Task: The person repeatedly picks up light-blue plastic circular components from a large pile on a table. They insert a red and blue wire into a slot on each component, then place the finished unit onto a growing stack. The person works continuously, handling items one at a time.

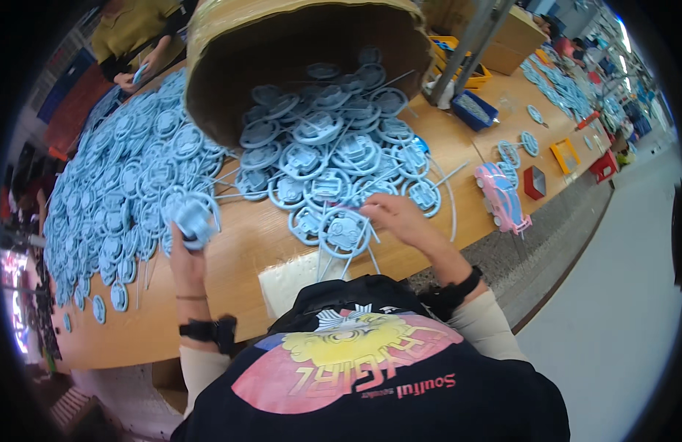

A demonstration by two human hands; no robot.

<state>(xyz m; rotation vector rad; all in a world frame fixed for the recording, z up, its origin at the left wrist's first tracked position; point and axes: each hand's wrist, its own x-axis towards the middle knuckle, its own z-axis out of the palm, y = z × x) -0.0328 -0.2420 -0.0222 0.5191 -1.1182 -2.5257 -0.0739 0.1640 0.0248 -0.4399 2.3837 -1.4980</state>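
A round light blue plastic part [193, 218], ring-shaped with a moulded centre, is held up in my left hand [184, 258] beside the large heap on the left. The hand and part are slightly blurred. My right hand [397, 218] reaches over the front of a second pile, its fingertips pinched together near the rim of another round light blue part [344, 231]. What lies between those fingertips is too small to make out. Behind them, more such parts [327, 186] with thin stems spill from a big cardboard box [304, 22] tipped on its side.
The heap of blue parts [120, 191] covers the wooden table's [238, 272] left side. To the right stand a pink and blue toy car [501, 196], a dark blue bin [474, 110], a small red box [534, 182] and a yellow tray [565, 155]. Another person [138, 37] works at far left.
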